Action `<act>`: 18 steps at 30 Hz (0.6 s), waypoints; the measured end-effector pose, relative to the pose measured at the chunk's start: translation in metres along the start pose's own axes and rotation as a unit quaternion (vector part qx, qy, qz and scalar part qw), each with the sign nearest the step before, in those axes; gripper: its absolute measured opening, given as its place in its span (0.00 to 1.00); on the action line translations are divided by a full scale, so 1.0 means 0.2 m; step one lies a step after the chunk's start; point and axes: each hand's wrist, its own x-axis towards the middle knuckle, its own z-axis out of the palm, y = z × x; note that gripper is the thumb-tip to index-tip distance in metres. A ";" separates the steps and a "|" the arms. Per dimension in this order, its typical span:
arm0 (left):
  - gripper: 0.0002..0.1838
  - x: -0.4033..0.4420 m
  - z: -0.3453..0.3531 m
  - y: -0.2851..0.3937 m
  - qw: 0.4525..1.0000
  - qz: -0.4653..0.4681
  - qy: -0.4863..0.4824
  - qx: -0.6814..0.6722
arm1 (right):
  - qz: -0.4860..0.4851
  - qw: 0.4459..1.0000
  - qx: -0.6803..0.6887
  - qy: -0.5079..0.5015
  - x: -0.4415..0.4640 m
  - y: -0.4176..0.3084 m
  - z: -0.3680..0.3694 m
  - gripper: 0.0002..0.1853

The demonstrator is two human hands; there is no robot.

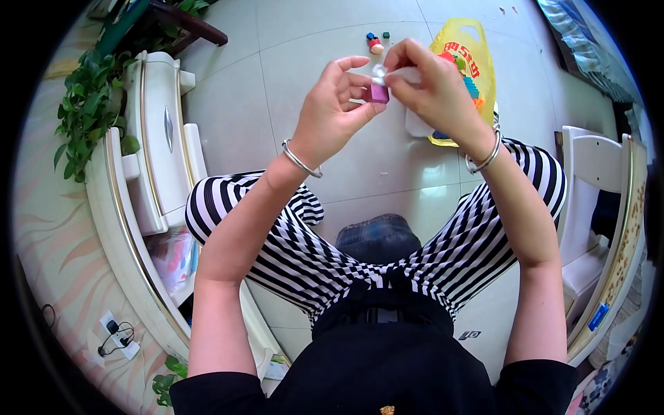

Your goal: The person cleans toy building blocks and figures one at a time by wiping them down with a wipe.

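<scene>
My left hand [335, 111] is closed round a small purple block [378, 94], its fingers on the block's left side and thumb below. Over the block, my right hand [432, 90] pinches a white tissue-like piece [408, 75], part of which bunches up at the block's top. Beyond the hands, a small red and cream toy piece [375, 46] lies on the floor beside a blue piece [370, 35] and a dark green cube [386, 34]. Behind my right hand is a yellow plastic bag [484, 66] with colourful pieces on it.
Pale floor tiles [297, 41] lie beneath. A white drawer cabinet [152, 131] with a trailing plant [90, 104] stands left; white furniture [591, 162] stands right. Between my striped legs is a dark round object [379, 235]. A wall socket [119, 333] with cables shows lower left.
</scene>
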 end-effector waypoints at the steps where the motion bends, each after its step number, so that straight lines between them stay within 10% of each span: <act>1: 0.29 -0.01 0.00 0.01 1.000 -0.003 -0.001 0.011 | -0.015 0.998 -0.048 0.035 0.01 0.02 -0.01 0.08; 12: 0.33 -0.01 0.01 0.01 0.980 0.062 0.031 0.188 | -0.074 0.990 -0.097 0.068 0.02 -0.01 -0.03 0.08; 18: 0.35 -0.01 0.03 0.01 0.918 0.101 0.023 0.384 | -0.062 0.985 -0.139 -0.083 -0.07 -0.04 0.09 0.11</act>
